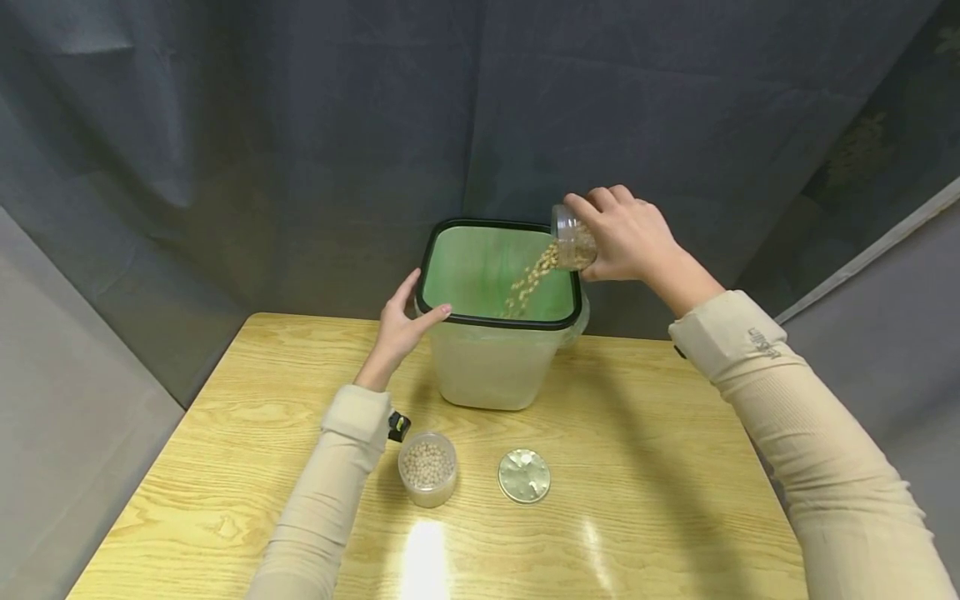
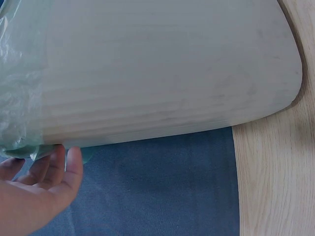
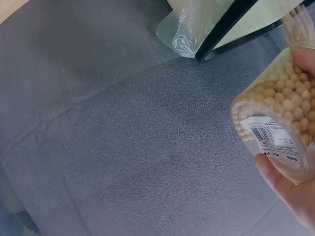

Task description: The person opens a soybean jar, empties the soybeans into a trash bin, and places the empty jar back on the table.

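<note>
A trash bin with a black rim stands at the back of the table, lined with a green plastic bag. My left hand rests at its front left corner, thumb over the rim and fingers spread along the outer side. Beside the bag's folded edge the left fingertips show in the left wrist view. Over the bin's right side my right hand grips a clear plastic jar, tipped sideways. Soybeans stream from its mouth into the bin. A barcode label covers part of the jar's base.
An open tub of similar pale beans stands on the wooden table, near the left wrist. To its right lies a round, silvery lid. A dark curtain hangs close behind the bin.
</note>
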`<state>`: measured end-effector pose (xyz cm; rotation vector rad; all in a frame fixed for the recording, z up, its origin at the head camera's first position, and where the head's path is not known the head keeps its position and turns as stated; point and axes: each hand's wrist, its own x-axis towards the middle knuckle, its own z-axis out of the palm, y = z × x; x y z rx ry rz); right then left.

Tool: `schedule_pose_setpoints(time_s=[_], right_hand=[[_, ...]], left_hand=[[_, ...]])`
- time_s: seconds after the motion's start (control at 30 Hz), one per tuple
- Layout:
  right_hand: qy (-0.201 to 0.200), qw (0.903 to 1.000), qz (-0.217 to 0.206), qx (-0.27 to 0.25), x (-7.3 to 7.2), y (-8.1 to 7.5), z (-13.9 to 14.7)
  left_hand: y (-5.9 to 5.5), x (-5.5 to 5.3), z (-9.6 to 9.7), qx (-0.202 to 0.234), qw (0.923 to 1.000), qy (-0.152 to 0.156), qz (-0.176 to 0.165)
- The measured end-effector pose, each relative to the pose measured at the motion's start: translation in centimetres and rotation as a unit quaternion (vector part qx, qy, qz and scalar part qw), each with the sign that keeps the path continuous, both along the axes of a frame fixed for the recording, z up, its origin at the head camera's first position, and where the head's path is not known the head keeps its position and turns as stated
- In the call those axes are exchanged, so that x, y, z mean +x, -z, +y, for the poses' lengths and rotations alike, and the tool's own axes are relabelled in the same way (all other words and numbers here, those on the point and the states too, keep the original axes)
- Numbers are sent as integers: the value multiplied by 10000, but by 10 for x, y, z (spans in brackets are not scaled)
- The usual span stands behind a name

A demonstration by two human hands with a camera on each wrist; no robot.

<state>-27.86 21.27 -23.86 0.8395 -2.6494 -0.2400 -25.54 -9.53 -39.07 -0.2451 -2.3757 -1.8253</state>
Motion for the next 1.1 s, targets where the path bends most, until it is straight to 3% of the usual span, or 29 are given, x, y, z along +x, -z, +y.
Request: schedule_pose_setpoints(time_s=[0.47,0.7,0.97,1.1], right_hand=[[-512,9966,463,443,-4,1,-2],[-930,9879,994,747,-5,0,-4],[-1000,9823,969,1255,-4,-3,-11],[-1160,9758,1167,1439,-4,-3,-15]], left_hand=[[0,1,0,19,10000,-24,-88],[0,2,0,44,10000,-7,-88],[0,1,-1,70,9999,52,-137],[0,2,-1,106,9999,80,-108]])
